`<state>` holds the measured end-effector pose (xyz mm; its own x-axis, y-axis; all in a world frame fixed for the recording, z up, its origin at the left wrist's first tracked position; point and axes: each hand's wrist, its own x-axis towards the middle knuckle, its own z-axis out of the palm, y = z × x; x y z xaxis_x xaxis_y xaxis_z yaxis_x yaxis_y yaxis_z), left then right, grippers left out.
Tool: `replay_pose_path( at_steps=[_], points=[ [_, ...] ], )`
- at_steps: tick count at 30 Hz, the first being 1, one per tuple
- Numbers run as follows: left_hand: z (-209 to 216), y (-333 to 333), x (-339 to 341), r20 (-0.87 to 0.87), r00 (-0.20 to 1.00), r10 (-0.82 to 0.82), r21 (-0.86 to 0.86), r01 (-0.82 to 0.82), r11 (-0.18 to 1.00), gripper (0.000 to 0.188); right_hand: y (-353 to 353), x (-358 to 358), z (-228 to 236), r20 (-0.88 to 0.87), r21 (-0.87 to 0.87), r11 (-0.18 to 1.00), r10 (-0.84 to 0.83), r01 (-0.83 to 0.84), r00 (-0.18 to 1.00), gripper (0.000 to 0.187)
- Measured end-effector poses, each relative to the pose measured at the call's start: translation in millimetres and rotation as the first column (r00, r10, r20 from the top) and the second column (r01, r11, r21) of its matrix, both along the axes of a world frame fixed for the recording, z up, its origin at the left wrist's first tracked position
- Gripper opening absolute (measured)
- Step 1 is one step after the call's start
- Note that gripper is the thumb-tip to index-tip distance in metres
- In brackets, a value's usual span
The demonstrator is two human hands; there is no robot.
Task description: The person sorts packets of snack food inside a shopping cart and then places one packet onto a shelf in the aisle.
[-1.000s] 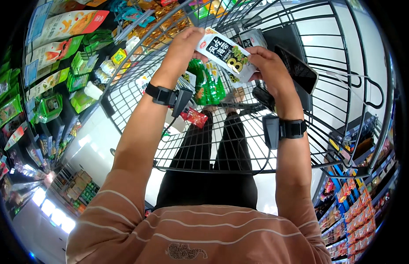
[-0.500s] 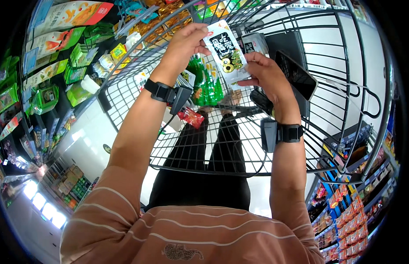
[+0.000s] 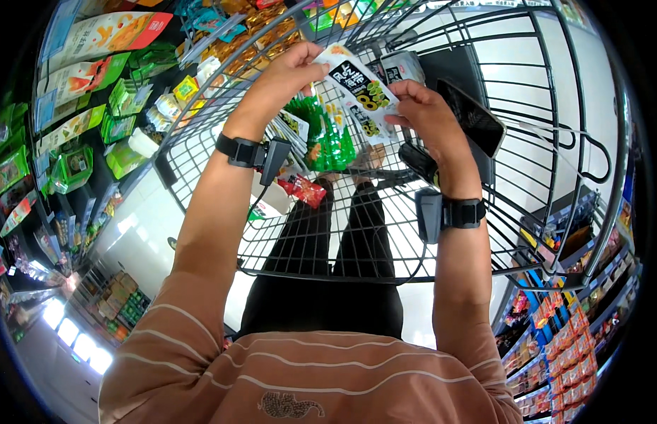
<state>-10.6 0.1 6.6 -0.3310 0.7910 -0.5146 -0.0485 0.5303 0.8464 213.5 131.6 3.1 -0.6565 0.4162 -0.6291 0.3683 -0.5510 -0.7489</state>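
Note:
Over a black wire shopping cart (image 3: 307, 275), both my hands are closed on a white snack packet with black and yellow-green printing (image 3: 356, 79). My left hand (image 3: 289, 76) pinches its upper left corner; my right hand (image 3: 429, 116) grips the right edge near the bottom. A similar printed face shows just below it, and I cannot tell whether that is a second packet. Inside the cart beneath, green shiny packs (image 3: 330, 138) lie beside several white packets (image 3: 289, 127). A small red packet (image 3: 302, 189) is nearer to me.
A dark-screened phone (image 3: 471, 116) lies right of my right hand, on a black panel. A grey-white pack (image 3: 405, 67) sits beyond the held packet. Shelves with hanging snack bags (image 3: 106, 32) line the left; red packets (image 3: 568, 353) hang at the lower right.
The held packet has tilted over, its top leaning further left, and a similar printed face now shows under it. My left hand has shifted slightly left. Both hands keep their grip.

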Motion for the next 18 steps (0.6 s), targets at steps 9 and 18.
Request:
replay_pose_path(
  at_steps=[9,18],
  points=[
    [-1,15,15,0.105,0.986,-0.129,0.215,0.105,0.971,0.008,10,8,-14,0.066,0.211,0.976,0.037,-0.05,0.997,0.024],
    [-15,66,41,-0.463,0.868,-0.179,0.237,0.316,0.919,0.011,23,11,-5,0.029,0.471,0.851,-0.278,0.232,0.96,0.024]
  ],
)
